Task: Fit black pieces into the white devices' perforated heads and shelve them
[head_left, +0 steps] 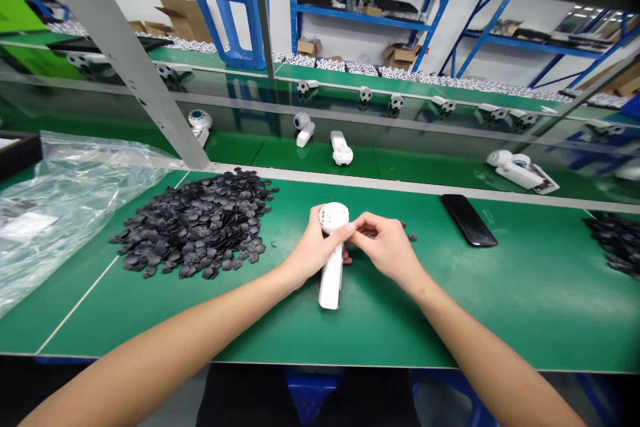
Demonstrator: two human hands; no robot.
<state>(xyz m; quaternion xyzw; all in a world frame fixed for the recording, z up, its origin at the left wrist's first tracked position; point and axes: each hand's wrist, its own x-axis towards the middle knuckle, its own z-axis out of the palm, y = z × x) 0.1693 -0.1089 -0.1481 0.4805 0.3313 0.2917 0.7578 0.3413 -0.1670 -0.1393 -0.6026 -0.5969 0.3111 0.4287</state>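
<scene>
My left hand (316, 244) is wrapped round a white plastic piece (331, 283) with a round perforated head and a long flat handle, held with the head away from me. My right hand (384, 240) meets it at the right side of the head. Its thumb and forefinger are pinched together by the left thumb, and whatever they hold is too small or hidden to make out. Left of my hands lies a big heap of small black pentagon pieces (200, 223). A few more black pieces (411, 237) lie just behind my right hand.
A black phone (468, 220) lies to the right, with another black heap (617, 243) at the right edge. Clear plastic bags (75, 193) cover the left side. Beyond the ledge, a green conveyor belt (280, 159) carries several white pieces. A grey post (125, 60) rises at left.
</scene>
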